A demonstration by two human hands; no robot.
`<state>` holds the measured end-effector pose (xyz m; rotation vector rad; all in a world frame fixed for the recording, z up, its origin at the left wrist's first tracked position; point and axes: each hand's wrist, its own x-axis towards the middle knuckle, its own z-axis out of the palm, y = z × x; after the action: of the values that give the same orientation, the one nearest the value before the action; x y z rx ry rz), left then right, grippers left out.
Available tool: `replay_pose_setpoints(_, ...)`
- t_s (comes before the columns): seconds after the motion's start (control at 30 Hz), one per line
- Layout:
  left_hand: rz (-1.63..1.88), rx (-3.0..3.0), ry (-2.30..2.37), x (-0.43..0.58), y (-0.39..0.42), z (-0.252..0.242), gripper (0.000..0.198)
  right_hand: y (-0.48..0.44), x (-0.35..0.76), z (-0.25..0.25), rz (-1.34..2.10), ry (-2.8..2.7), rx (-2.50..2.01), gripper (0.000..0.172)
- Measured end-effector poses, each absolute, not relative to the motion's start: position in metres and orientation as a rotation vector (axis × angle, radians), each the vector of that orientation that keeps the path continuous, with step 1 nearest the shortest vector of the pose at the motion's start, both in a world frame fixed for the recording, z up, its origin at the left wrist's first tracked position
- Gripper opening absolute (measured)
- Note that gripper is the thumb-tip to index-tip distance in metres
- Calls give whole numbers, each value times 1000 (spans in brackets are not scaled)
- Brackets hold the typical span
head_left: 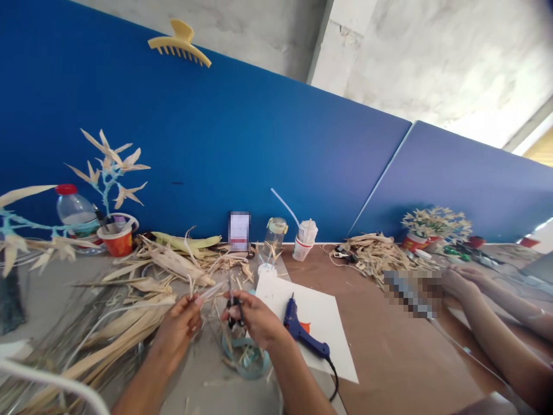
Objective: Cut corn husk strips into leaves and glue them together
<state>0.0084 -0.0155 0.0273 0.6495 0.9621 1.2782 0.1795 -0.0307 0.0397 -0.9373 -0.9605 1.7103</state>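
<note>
My left hand [185, 320] is closed, pinching a thin, pale translucent strip [212, 291] whose far end points toward my other hand. A pair of scissors [235, 314] with black handles is gripped in my right hand [261, 320], blades pointing up and away. Whether the blades touch the strip I cannot tell. Just below the scissors lies a roll of light-blue tape [246, 369] with scraps around it. Right of my right hand, a dark blue glue gun [302, 331] rests on a white sheet [330, 323].
Dried husks [129, 323] cover the left side. Behind stand a red cup [117, 241] with a husk-flower stem, a plastic bottle [71, 210], a phone [239, 230], a glass jar [275, 233] and a paper cup [302, 248]. Another person's arms [484, 305] work at right by a husk pile [375, 253].
</note>
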Motion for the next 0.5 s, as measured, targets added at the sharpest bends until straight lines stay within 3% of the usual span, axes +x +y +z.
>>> replay_pose_setpoints(0.23,1278,689,1032,7,-12,22,43,-28,196,50,1463,-1131,-1012,28)
replay_pose_setpoints(0.5,1324,638,941,1,-9,19,34,-27,191,41,1436,-1395,-1190,27)
